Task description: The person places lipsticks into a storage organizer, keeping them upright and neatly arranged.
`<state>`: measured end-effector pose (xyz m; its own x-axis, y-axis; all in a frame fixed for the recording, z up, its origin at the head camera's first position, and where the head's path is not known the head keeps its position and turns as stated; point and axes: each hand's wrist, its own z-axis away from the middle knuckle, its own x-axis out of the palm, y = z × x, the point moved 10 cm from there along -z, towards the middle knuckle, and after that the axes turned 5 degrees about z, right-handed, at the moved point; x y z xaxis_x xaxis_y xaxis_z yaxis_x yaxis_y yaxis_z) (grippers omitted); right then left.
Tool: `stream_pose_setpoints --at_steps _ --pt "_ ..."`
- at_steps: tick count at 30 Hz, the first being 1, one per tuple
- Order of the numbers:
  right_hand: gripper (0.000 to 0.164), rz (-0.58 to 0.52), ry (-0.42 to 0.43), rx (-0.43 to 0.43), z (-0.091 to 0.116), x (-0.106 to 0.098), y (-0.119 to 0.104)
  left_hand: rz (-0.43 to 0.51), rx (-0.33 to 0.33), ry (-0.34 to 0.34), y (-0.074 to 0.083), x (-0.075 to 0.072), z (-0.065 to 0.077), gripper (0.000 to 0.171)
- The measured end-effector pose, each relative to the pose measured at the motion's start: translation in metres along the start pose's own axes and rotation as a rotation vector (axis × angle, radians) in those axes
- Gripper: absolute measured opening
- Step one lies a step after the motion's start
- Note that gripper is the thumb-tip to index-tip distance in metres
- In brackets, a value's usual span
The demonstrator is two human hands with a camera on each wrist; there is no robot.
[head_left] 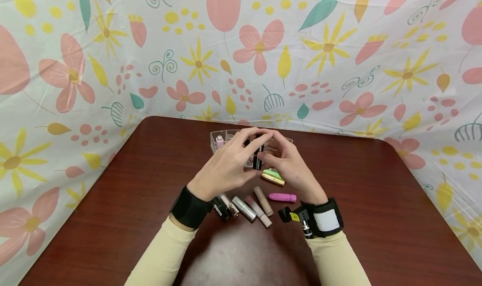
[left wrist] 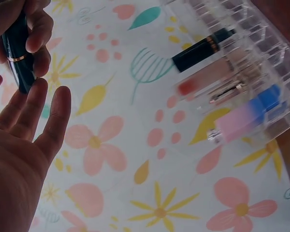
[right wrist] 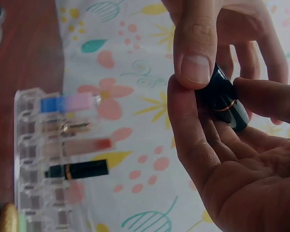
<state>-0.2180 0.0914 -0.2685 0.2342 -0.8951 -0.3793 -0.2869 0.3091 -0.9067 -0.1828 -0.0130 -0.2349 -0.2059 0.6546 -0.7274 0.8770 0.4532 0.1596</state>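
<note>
Gripping blk tube (head_left: 257,160) in curled fingers of R hand (head_left: 291,162); reaching to its end w/ L hand (head_left: 229,164), fingers mostly straight & slightly apart; up above table (head_left: 113,194), near clear rack (head_left: 213,142).

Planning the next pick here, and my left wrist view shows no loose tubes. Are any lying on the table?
Observer: Yes, the head view shows a bright pink tube on the table, the farthest right of several loose ones.

Operator: Good. My picture is tilted, so how does the black tube between the hands stand?

Observer: Close to upright in the head view, with the left hand on one side and the right hand on the other.
</note>
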Motion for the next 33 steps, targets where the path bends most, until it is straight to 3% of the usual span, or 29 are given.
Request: stream_pose_setpoints --at_steps 4,9,13,17,25,33 --pt "0.051 0.041 0.007 0.012 -0.009 0.001 0.016 -0.003 -0.026 -0.048 -0.013 0.018 0.004 0.093" --pt "0.052 0.125 0.068 0.018 -0.019 -0.006 0.04 -0.078 -0.122 -0.123 -0.043 0.037 0.015 0.087" --pt "0.051 0.19 0.147 0.025 -0.022 -0.019 0.058 -0.152 -0.212 -0.103 -0.069 0.034 0.025 0.073" --pt "0.048 0.211 0.219 -0.004 -0.024 -0.033 0.066 -0.162 -0.334 -0.063 -0.092 0.025 0.035 0.067" --pt "0.037 0.212 0.276 -0.035 -0.029 -0.048 0.073 -0.104 -0.622 -0.172 -0.135 0.035 0.062 0.094" --pt "0.029 0.206 0.32 -0.128 -0.035 -0.057 0.056 0.045 -0.724 -0.258 -0.153 0.052 0.082 0.109"
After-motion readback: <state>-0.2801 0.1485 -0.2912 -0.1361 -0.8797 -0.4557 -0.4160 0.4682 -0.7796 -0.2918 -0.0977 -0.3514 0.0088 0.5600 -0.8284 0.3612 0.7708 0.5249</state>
